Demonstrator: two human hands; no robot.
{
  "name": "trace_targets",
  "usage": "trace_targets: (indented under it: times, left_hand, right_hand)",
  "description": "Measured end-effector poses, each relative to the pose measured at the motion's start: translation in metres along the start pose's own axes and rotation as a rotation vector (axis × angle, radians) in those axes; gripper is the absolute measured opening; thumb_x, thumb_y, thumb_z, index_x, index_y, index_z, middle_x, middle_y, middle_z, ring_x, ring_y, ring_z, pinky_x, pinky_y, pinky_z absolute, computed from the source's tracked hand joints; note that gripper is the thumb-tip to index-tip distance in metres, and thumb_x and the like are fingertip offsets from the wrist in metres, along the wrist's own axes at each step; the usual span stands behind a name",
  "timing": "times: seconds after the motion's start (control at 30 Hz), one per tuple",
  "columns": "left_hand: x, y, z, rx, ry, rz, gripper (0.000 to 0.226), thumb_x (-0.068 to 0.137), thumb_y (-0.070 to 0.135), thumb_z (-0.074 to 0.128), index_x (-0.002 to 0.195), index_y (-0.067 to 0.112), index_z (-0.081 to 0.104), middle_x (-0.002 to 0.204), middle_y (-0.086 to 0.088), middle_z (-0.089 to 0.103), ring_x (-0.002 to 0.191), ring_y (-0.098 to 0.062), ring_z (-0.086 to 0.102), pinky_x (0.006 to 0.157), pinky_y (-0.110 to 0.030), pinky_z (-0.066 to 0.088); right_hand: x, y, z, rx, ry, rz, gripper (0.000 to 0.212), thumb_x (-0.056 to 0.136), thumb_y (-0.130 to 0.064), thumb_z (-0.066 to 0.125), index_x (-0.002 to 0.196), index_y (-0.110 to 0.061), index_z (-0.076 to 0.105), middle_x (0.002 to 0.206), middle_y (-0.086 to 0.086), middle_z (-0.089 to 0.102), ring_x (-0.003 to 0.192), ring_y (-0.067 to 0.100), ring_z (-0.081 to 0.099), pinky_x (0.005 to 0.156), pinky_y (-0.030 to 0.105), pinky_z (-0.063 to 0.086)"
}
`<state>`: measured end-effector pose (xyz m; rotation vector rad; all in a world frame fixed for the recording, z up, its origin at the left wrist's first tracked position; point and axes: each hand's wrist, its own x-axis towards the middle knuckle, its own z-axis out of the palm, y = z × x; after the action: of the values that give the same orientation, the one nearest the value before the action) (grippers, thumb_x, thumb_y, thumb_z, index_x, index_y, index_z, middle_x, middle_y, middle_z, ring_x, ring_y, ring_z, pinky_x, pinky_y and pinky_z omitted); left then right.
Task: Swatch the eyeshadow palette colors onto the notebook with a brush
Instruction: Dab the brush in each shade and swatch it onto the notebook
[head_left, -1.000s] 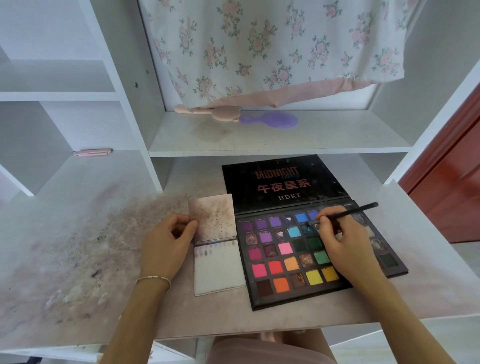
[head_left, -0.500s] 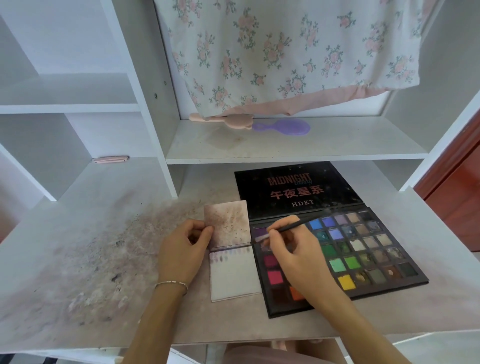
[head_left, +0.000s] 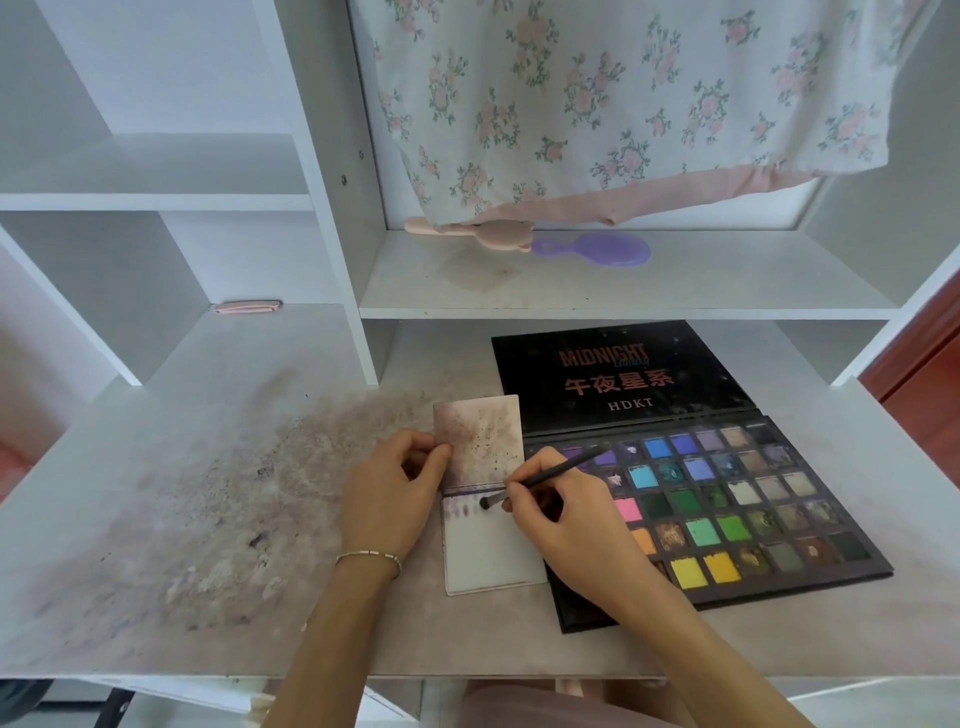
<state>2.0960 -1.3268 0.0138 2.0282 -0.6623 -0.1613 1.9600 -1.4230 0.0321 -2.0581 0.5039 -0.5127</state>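
Observation:
A small open notebook (head_left: 493, 551) lies on the desk, its upper page stained brownish and its lower white page marked with a row of faint purple swatches along the top. My left hand (head_left: 387, 493) holds the notebook's left edge, thumb on the upper page. My right hand (head_left: 561, 519) pinches a thin black brush (head_left: 540, 480), and the brush tip touches the lower page at the end of the swatch row. The open black eyeshadow palette (head_left: 727, 504) with several coloured pans lies just right of the notebook, partly under my right hand.
The desk surface (head_left: 208, 493) left of the notebook is smeared with powder. A pink brush (head_left: 467, 231) and a purple hairbrush (head_left: 608, 248) lie on the shelf above, under a hanging floral cloth (head_left: 623, 104). A pink item (head_left: 248, 307) sits at the back left.
My right hand has carried the brush leftward from the palette's blue pans to the notebook's lower page. My left hand stays on the notebook. The camera view has shifted.

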Motion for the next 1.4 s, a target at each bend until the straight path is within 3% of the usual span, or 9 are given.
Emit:
trace_targets:
  times: [0.27,0.4,0.57,0.7,0.87,1.0,1.13,1.4]
  left_hand:
    - [-0.0002,0.0000,-0.0003,-0.021,-0.006,0.000,0.013,0.084,0.023,0.064,0.075,0.032,0.060,0.073,0.012,0.064,0.071,-0.005,0.060,0.066,-0.022,0.048]
    - [-0.0008,0.0009,-0.0009,-0.014,-0.011,0.000,0.015,0.084,0.024,0.064,0.075,0.035,0.058,0.073,0.015,0.063,0.071,-0.003,0.059,0.065,-0.020,0.047]
    - [-0.0014,0.0025,-0.0007,-0.026,-0.008,0.008,0.022,0.084,0.023,0.064,0.071,0.038,0.055,0.070,0.016,0.062,0.069,-0.001,0.058,0.062,-0.016,0.043]
    - [-0.0013,0.0024,-0.0008,-0.024,-0.010,0.007,0.022,0.084,0.022,0.064,0.072,0.039,0.055,0.071,0.015,0.062,0.070,-0.001,0.059,0.063,-0.017,0.045]
    - [-0.0006,0.0011,0.0000,-0.017,-0.014,0.002,0.013,0.084,0.024,0.063,0.076,0.033,0.060,0.073,0.013,0.064,0.071,-0.004,0.060,0.063,-0.017,0.044]
    - [-0.0008,0.0007,-0.0005,-0.008,-0.011,0.002,0.014,0.084,0.024,0.064,0.074,0.034,0.059,0.073,0.013,0.064,0.071,-0.004,0.060,0.064,-0.019,0.045]
    - [-0.0007,0.0013,-0.0004,0.000,-0.006,0.010,0.015,0.084,0.024,0.064,0.074,0.034,0.058,0.072,0.014,0.063,0.071,-0.004,0.059,0.063,-0.018,0.044]
    - [-0.0001,0.0001,0.0003,0.004,-0.004,0.004,0.010,0.084,0.025,0.063,0.077,0.031,0.060,0.074,0.013,0.063,0.072,-0.005,0.060,0.065,-0.019,0.046]
  right_hand:
    - [-0.0001,-0.0002,0.0003,-0.048,-0.024,0.008,0.024,0.088,-0.016,0.053,0.073,-0.033,0.045,0.070,-0.006,0.059,0.068,0.002,0.055,0.059,0.016,0.046]
    - [0.0004,-0.0002,0.0001,-0.024,-0.019,-0.001,0.025,0.088,-0.015,0.053,0.074,-0.035,0.046,0.077,-0.003,0.063,0.075,0.005,0.058,0.067,0.023,0.051]
    - [-0.0002,0.0009,0.0008,-0.057,-0.032,-0.015,0.026,0.088,-0.016,0.052,0.073,-0.035,0.044,0.070,-0.008,0.057,0.071,0.001,0.055,0.061,0.015,0.047]
    - [0.0000,0.0012,0.0007,-0.041,-0.028,-0.016,0.025,0.089,-0.016,0.052,0.074,-0.035,0.044,0.075,-0.006,0.060,0.074,0.002,0.056,0.065,0.019,0.049]
    - [-0.0003,0.0013,0.0008,-0.055,-0.025,-0.028,0.026,0.088,-0.015,0.053,0.073,-0.035,0.043,0.069,-0.011,0.054,0.071,-0.002,0.053,0.060,0.011,0.044]
    - [-0.0004,0.0017,0.0005,-0.033,-0.029,-0.029,0.026,0.088,-0.015,0.052,0.075,-0.036,0.044,0.076,-0.008,0.060,0.076,0.001,0.057,0.067,0.017,0.050]
    - [-0.0004,0.0021,0.0007,-0.044,-0.024,-0.029,0.027,0.087,-0.015,0.053,0.073,-0.036,0.044,0.070,-0.012,0.055,0.072,-0.003,0.054,0.061,0.011,0.044]
    - [-0.0006,0.0030,0.0007,-0.015,-0.010,-0.024,0.022,0.087,-0.015,0.053,0.075,-0.033,0.046,0.072,-0.007,0.058,0.071,0.003,0.056,0.062,0.017,0.048]
